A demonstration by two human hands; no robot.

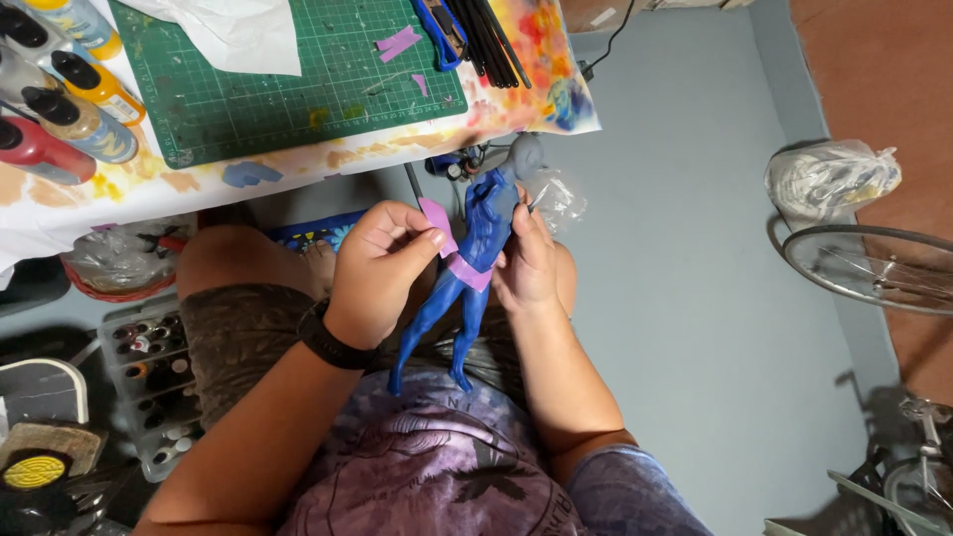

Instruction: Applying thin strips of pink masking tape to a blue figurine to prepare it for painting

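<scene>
A blue human-shaped figurine [486,223] with a grey head stands over my lap, below the table's edge. A purple band wraps its waist. My left hand [382,268], with a black wristband, pinches a purple paper piece [437,223] against the figurine's side. My right hand [526,263] grips the figurine's torex from the right and also holds a thin tool near a bit of clear plastic [556,194].
A green cutting mat [298,89] with purple scraps, white paper and black sticks lies on the paint-stained table. Paint bottles [69,99] stand at the upper left. A box of small paint pots [149,377] sits on the floor at left. A bicycle wheel [874,263] and a bag are at right.
</scene>
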